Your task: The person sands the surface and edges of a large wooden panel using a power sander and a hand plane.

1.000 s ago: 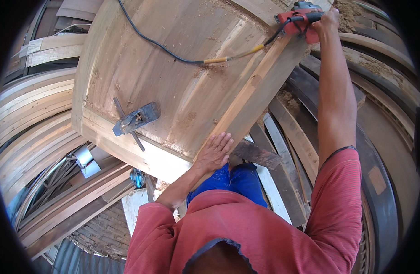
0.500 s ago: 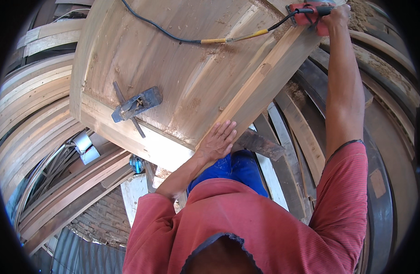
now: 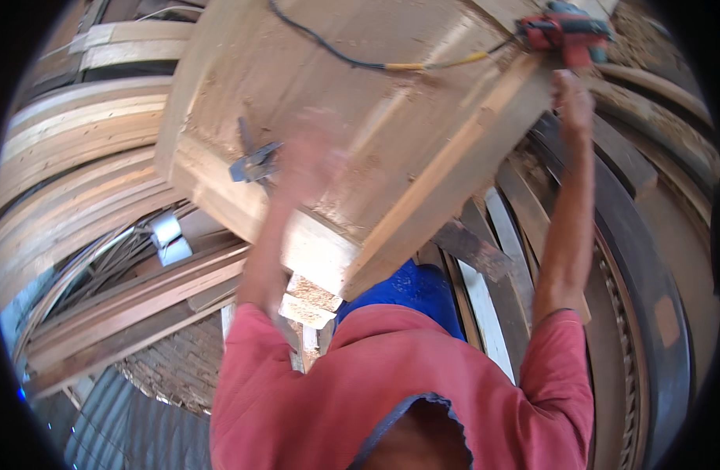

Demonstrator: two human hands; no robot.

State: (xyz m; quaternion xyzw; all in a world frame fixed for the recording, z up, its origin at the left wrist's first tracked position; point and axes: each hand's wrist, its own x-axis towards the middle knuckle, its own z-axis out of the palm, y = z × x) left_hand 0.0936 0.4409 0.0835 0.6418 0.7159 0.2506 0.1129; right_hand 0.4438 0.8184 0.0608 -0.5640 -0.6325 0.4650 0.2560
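My left hand [image 3: 314, 153], smeared by motion, is raised over the wooden panel [image 3: 360, 117]. Right beside it lies a dark hand plane [image 3: 254, 163] with a crossbar handle, partly hidden by the hand. I cannot make out the left fingers. At the upper right, a red electric planer [image 3: 562, 33] rests on the far end of the panel's edge rail [image 3: 446, 168]. My right hand [image 3: 573, 103] is just on the near side of the planer, apart from it, loosely open with nothing seen in it.
The planer's dark cord [image 3: 329, 53], patched with yellow tape, crosses the panel among wood shavings. Stacked boards [image 3: 86, 117] stand on the left and dark timbers [image 3: 638, 227] on the right. A short offcut [image 3: 473, 249] juts out beside my blue trousers [image 3: 411, 296].
My left hand has lifted off the near end of the rail and moved up and left toward the hand plane. My right hand has let go of the electric planer and drawn back.
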